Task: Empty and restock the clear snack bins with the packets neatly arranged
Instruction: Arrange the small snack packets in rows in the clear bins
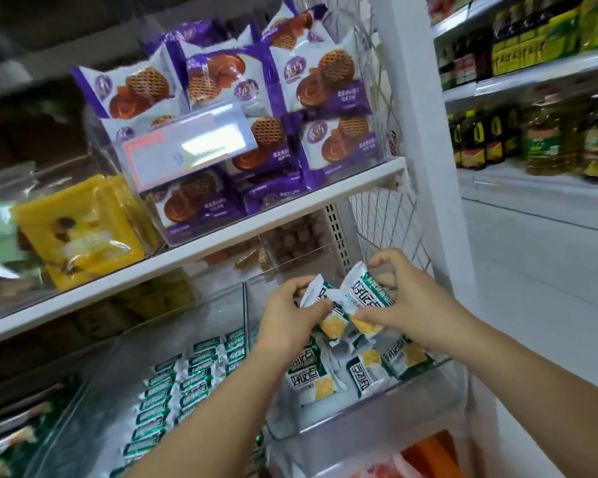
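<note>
Head view: we held both hands close together above the right clear bin (359, 420). The left hand (289, 310) pinched and the right hand (406, 300) gripped one small bunch of green-and-white packets (361, 291). Loose packets (309, 377) lay scattered on the bin floor, with bare room along its front wall. The left bin (94, 391) held packets in tidy rows. The white shelf edge (221, 234) ran above the hands, and a wire grid (389, 232) bounded the right side.
</note>
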Motion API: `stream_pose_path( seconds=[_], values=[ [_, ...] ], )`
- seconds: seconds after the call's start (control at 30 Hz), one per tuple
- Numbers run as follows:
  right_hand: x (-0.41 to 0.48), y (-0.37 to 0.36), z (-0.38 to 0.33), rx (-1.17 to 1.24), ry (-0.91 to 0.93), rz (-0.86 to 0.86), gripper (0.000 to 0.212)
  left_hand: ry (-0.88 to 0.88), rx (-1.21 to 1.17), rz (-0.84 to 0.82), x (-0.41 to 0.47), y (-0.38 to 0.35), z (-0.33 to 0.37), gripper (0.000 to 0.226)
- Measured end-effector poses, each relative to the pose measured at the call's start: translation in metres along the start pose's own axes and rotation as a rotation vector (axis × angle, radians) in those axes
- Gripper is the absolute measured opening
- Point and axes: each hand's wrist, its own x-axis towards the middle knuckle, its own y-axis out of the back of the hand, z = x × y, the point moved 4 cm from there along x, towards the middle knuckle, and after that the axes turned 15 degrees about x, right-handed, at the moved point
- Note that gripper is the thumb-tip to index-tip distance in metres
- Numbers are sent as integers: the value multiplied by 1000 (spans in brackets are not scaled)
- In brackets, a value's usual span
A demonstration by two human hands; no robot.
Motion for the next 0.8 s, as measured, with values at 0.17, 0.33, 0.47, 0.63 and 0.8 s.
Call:
stream_pose_path(
  seconds=[0.17,0.33,0.47,0.63,0.8],
  values=[
    [-1,1,-6,105,25,-20,41,48,-132,-10,-14,12,7,18],
    [-7,2,-22,187,78,-79,24,130,-343,-79,-23,14,15,15],
    [-5,1,-22,89,105,-40,26,94,-349,-128,-24,10,26,24],
    [-4,6,-20,208,52,-28,21,-55,-320,-199,-26,8,35,48],
    [-6,4,-15,382,-25,22,47,-120,-323,-230,-27,8,38,53]
  ],
)
